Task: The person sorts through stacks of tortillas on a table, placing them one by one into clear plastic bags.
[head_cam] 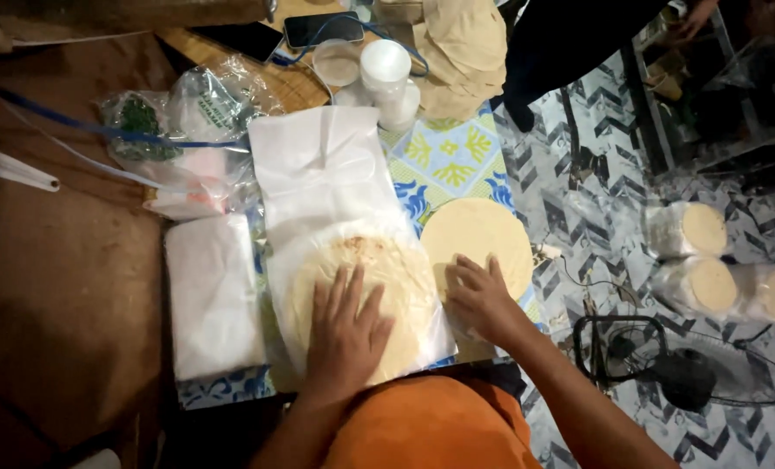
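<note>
The left hand (pixel 346 334) lies flat, fingers (pixel 342 291) spread wide and gripping nothing, pressed on a stack of round flatbreads (pixel 400 291) that sits inside a clear plastic bag (pixel 322 165). The bag lies lengthwise on the bench, over a blue and yellow patterned cloth (pixel 452 152), with its empty end stretching away from the person. The right hand (pixel 478 300) rests open too, fingertips on the near edge of a second, bare flatbread stack (pixel 478 230) just beside the bag; it holds nothing.

To do this well, I judge the left palm should keep even, gentle pressure over the middle of the bagged stack, so the rounds stay aligned and air leaves towards the open end without cracking the edges. The right hand would do best sliding the loose stack from underneath rather than pinching it.

A folded pile of white bags (pixel 214 300) lies to the left of the bagged stack. Farther off stand a white lidded jar (pixel 385 74), a phone (pixel 322 28) and a bag of green herbs (pixel 144 126). Wrapped flatbread packs (pixel 709 260) and a small fan (pixel 665 365) sit on the patterned floor.
</note>
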